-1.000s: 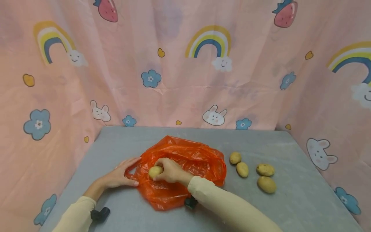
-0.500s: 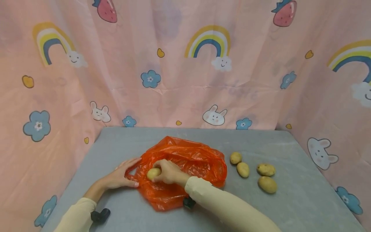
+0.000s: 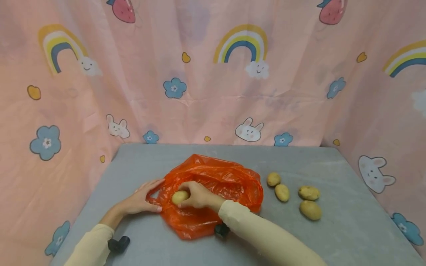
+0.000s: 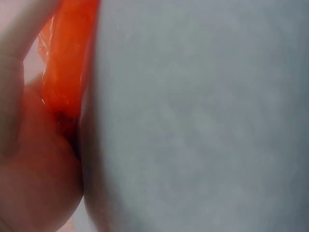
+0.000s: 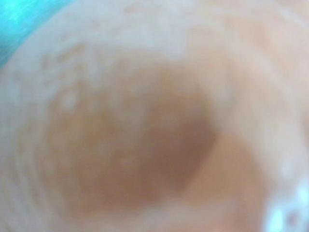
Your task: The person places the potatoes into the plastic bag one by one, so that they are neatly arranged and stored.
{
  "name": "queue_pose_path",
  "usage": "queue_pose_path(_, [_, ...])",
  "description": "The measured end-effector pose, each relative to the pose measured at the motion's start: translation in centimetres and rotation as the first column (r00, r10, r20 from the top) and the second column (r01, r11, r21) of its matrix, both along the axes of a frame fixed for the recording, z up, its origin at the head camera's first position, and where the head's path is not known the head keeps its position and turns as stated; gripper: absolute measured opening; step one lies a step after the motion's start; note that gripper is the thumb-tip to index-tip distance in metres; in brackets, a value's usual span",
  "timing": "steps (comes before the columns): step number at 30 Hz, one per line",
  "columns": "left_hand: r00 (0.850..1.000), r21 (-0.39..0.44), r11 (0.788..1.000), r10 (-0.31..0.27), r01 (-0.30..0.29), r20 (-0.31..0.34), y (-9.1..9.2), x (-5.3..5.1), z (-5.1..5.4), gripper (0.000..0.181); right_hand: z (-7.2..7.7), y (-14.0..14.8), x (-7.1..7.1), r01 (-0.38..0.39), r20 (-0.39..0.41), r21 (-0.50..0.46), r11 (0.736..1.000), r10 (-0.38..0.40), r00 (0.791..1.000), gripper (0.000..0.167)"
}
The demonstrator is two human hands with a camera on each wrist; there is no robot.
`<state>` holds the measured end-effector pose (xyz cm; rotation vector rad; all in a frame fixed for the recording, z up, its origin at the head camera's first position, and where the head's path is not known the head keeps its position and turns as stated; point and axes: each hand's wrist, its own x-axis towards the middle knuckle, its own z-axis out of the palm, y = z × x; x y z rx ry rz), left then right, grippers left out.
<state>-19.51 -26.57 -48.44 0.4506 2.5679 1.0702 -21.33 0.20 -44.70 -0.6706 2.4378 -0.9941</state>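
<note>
An orange-red plastic bag [image 3: 226, 175] lies spread on the grey table in the head view. Over its left part my right hand [image 3: 198, 195] grips a yellow potato [image 3: 179, 197] between thumb and fingers. Part of that potato is hidden by the fingers. At the bag's left edge rests my left hand [image 3: 141, 199], thumb and fingers spread apart, the fingertips touching the plastic. The left wrist view shows the bag's orange plastic [image 4: 70, 58] between finger and thumb, close to the table surface. The right wrist view is too blurred to make out details.
Several loose potatoes [image 3: 282, 193] lie on the table [image 3: 352, 229] to the right of the bag. A pink printed curtain [image 3: 213, 92] hangs behind and along both sides. Dark wrist-worn devices [image 3: 118, 244] sit below each forearm.
The head view has shifted slightly, so the whole scene sits a little further right. Both hands stay at nearly the same spots on the bag; the potato remains in my right hand.
</note>
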Motion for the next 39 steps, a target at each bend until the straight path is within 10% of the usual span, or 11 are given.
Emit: queue_pose_path(39, [0.999,-0.003,1.0,-0.004,0.004,-0.044,0.2,0.1,-0.1,0.099,3.3,7.9,2.0,0.014,0.022,-0.247,0.969,-0.009,1.0,0.056])
